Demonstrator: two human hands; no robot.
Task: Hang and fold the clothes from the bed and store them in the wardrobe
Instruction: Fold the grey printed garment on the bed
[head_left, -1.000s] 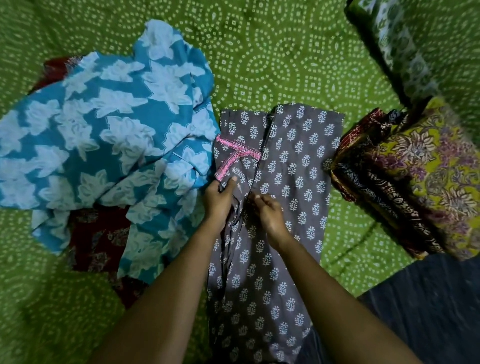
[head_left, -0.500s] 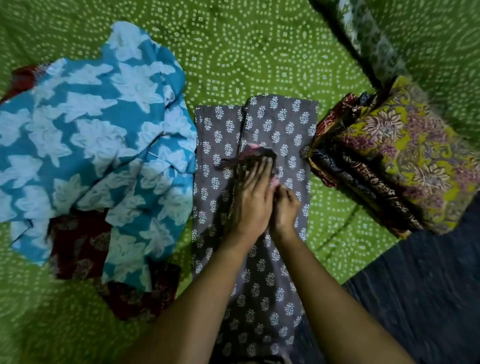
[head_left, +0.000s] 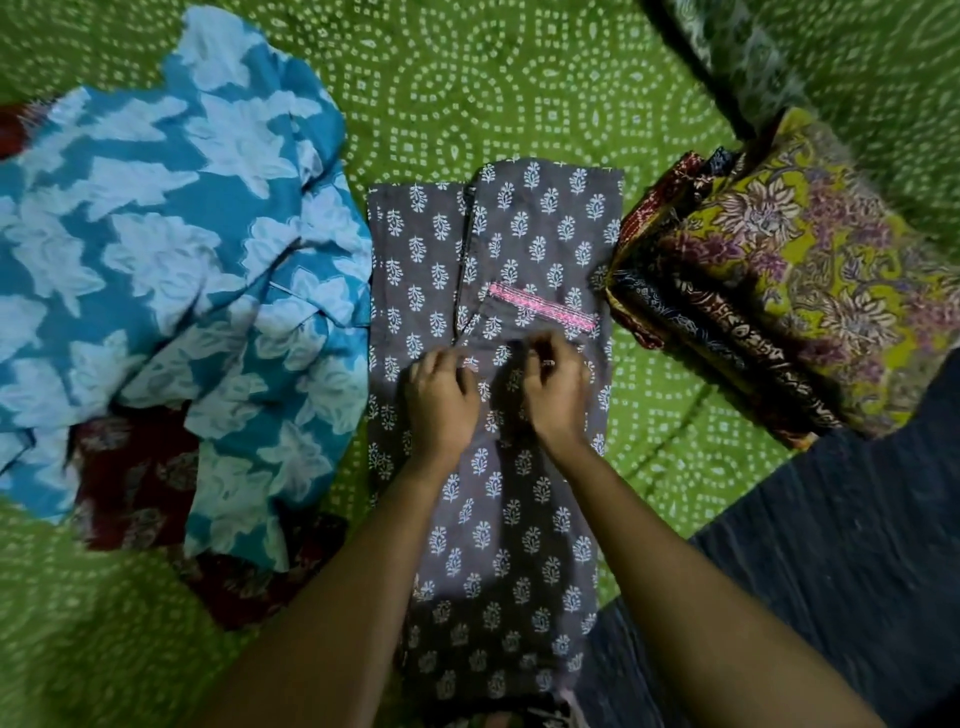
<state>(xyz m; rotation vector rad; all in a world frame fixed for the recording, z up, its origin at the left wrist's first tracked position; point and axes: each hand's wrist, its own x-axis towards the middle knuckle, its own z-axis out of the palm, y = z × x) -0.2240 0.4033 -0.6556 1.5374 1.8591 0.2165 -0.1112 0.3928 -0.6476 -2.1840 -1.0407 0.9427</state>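
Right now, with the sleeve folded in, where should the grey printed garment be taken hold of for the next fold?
Probably the near end of the grey printed garment, pinched at both side edges, coming from the person's side. It lies flat as a long narrow strip running away from the person, with the pink-trimmed sleeve tucked across, so lifting that end over should halve it.

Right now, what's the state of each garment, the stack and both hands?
grey garment, laid flat along the bed, sleeve folded in.
blue garment, crumpled, unfolded.
maroon garment, unfolded, partly under the blue garment.
stack of clothes, folded, right of the grey garment.
left hand, fingers curled, pinching the grey garment.
right hand, fingers curled, pinching the grey garment.
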